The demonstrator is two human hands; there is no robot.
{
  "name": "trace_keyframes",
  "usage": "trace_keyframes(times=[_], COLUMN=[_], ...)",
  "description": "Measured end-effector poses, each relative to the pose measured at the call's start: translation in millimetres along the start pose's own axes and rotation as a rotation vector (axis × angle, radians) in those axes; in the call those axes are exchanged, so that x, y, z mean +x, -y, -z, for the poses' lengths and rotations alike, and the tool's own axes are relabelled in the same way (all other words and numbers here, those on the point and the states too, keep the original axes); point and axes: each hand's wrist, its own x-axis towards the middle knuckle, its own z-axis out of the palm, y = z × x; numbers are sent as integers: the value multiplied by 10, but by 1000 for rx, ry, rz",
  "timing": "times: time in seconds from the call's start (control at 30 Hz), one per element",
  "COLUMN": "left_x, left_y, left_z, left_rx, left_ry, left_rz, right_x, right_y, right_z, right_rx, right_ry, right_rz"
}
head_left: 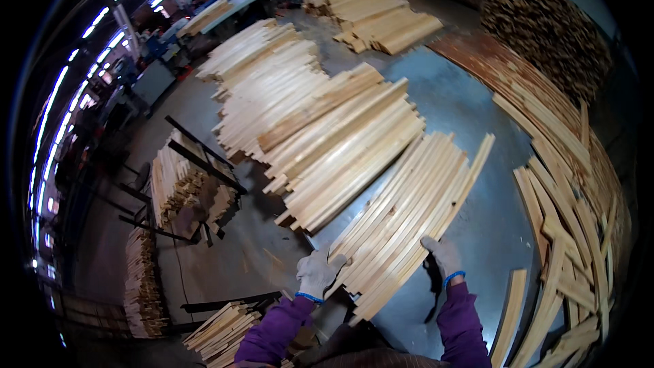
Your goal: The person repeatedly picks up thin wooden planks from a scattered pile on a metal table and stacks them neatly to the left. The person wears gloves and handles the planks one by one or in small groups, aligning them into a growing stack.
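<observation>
We note that both forearms enter from the lower edge in long purple sleeves, the fabric creased and bunched toward the wrists. The left hand (317, 271) wears a pale grey knitted work glove, its surface dulled and faintly soiled, ending in a bright blue band at the cuff. The right hand (441, 255) wears a matching grey glove with the same blue cuff band. Each sleeve meets its glove directly at the blue edge. We see a dark garment at the bottom edge; detail indistinct.
</observation>
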Motion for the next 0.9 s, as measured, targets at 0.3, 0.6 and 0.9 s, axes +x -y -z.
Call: trace_keyframes(times=[0.3,0.6,0.9], left_x=[1185,1045,657], left_y=[-880,-1327,-1761], left_z=[-705,-1299,-156], left_rx=[-770,-1486,-1441], left_ry=[-63,389,631], left_rz=[-417,-352,-400], right_x=[149,-171,-626], right_y=[-636,-235,620], right_z=[542,602,650], right_rx=[-515,893,820], right_ry=[-700,-131,96], right_rz=[902,390,517])
